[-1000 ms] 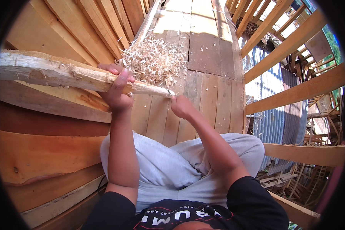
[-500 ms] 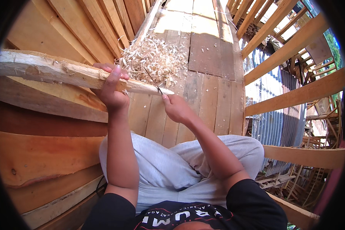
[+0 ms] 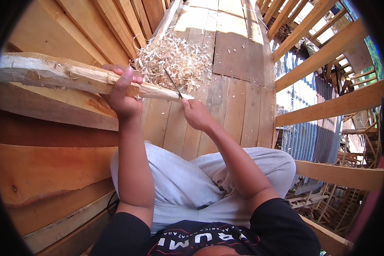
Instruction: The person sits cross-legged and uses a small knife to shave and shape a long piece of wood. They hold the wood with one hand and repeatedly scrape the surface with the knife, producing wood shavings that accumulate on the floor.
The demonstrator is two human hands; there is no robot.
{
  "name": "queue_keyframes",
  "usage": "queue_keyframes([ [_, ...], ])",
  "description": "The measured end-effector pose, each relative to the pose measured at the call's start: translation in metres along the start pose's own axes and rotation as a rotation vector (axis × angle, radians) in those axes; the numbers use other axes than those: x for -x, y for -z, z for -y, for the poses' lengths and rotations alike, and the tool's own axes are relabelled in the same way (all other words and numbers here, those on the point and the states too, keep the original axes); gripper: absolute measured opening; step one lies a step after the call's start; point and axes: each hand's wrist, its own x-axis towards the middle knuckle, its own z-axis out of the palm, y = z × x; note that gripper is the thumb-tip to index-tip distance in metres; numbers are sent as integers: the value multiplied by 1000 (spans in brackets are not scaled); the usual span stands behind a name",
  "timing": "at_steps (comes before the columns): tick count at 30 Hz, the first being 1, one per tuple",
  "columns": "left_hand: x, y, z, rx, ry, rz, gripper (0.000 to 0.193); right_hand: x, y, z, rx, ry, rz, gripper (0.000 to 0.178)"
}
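A long, pale wooden pole (image 3: 51, 71) runs from the far left towards the middle, tapering to a whittled point. My left hand (image 3: 124, 94) is wrapped round it from below, thumb on the near side, well back from the tip. Close to that tip, my right hand (image 3: 197, 115) is closed on a knife (image 3: 173, 82). Its thin dark blade crosses the tapered end and points away from me; most of the handle is hidden in my fingers. The thumb lies by the blade's base, next to the pole's tip.
Curly wood shavings (image 3: 173, 59) are heaped on the plank floor (image 3: 226, 102) beyond the pole. Stacked boards (image 3: 51, 166) line the left side. A slatted wooden railing (image 3: 328, 104) stands at the right, with corrugated metal sheets (image 3: 301, 132) below it. My crossed legs (image 3: 179, 179) are close beneath my arms.
The knife and my right hand have shifted very slightly up and towards the pole's tip. My left hand keeps its hold on the pole. The whole view has moved a little.
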Motion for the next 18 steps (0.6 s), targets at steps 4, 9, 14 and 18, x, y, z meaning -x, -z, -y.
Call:
queue_keyframes([
  [4,-2,-8,6,28,9,36,24,-43,-7,-89,22,-194,-70,51],
  [9,-6,-3,5,10,-23,15,25,-24,-23,-54,159,259,-281,54],
  [14,1,-10,5,57,17,17,24,-26,-6,-52,-38,-155,-43,53],
  [18,-2,-6,3,29,-12,8,24,-17,11,-38,-45,-309,61,52],
])
